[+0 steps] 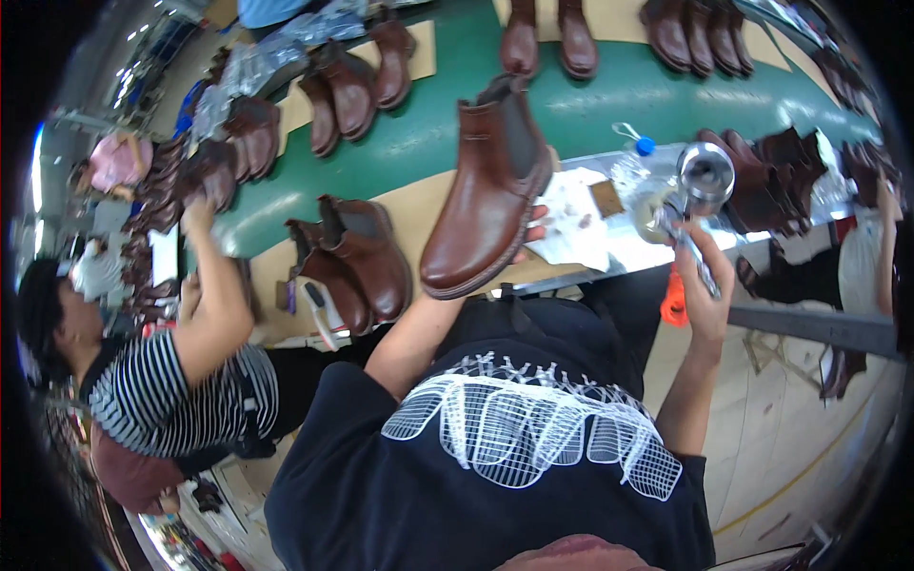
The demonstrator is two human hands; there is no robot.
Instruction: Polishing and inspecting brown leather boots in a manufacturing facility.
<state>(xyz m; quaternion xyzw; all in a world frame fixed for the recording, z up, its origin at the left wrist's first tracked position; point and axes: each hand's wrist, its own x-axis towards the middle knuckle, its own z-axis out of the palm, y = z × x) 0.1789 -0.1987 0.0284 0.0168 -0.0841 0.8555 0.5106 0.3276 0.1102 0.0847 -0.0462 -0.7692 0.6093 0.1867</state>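
Note:
My left hand (pixel 535 231) holds up a brown leather ankle boot (pixel 481 195) with dark elastic side panels, its toe pointing down and to the left. The fingertips show at the sole edge, while the rest of the hand is hidden behind the boot. To the right, my right hand (pixel 708 285) is wrapped round the handle of a silver spray gun (pixel 705 249) with a round metal cup. An orange piece (pixel 674 299) hangs just below this hand. Beside the gun's cup stands a clear plastic bottle with a blue cap (pixel 645 146).
A pair of brown boots (pixel 367 252) stands left on cardboard, near a brush-like tool (pixel 326 314). More boots (pixel 674 36) line the green table (pixel 457 114). Stained white paper (pixel 576 221) lies by the front edge. A co-worker in a striped shirt (pixel 157 400) handles boots at left.

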